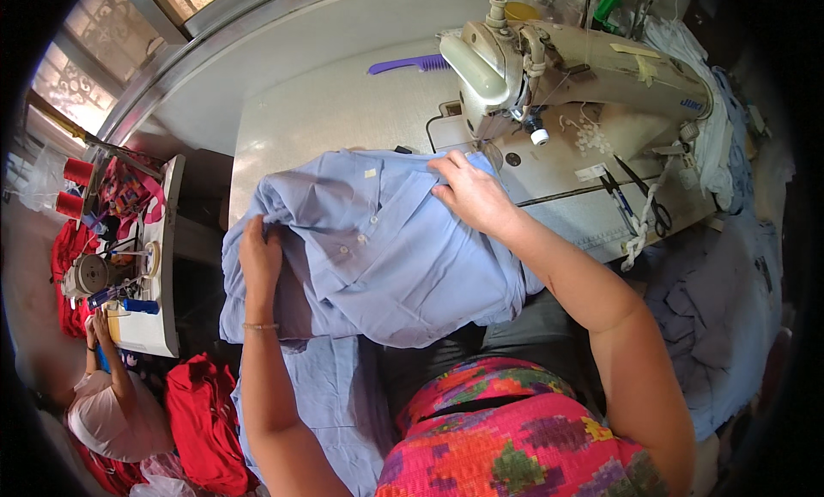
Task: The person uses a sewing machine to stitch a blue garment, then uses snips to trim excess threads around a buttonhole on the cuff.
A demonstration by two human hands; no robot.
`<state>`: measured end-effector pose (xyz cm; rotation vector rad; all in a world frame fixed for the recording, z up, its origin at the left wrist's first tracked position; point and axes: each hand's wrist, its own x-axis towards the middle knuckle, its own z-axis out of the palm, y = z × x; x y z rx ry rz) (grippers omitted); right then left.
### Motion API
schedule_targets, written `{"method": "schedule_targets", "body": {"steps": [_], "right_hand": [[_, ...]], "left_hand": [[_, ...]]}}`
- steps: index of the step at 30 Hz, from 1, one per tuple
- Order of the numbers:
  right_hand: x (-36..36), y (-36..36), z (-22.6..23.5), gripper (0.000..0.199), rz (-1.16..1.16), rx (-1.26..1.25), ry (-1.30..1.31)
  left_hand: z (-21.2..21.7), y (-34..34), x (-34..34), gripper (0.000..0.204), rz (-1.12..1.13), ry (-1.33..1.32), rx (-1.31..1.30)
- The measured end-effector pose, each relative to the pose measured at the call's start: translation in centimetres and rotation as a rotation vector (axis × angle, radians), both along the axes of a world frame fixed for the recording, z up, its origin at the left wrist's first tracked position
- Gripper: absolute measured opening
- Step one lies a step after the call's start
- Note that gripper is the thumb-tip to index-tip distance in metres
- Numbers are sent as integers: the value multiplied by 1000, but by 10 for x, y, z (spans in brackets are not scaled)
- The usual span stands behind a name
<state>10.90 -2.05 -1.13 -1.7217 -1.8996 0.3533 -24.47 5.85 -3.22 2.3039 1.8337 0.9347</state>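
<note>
apart, left hand [260,261], right hand [472,192], on shirt [403,282]

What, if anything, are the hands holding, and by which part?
A light-blue garment: the left hand grips a bunched fold at its left side. The right hand touches its upper right edge; whether pinching or pressing can't be told.
</note>
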Motion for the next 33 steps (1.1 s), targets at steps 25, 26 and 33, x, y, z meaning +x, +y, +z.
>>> {"method": "schedule_targets", "body": {"steps": [25, 26, 33], "right_hand": [[20, -30, -5, 28, -122, 47, -180], [18, -29, -3, 27, -105, 56, -183], [-18, 5, 4, 20, 142, 165, -57]], "left_hand": [[45, -108, 81, 56, -157, 201, -83], [42, -116, 77, 57, -97, 218, -99], [15, -124, 69, 55, -40, 232, -148]]}}
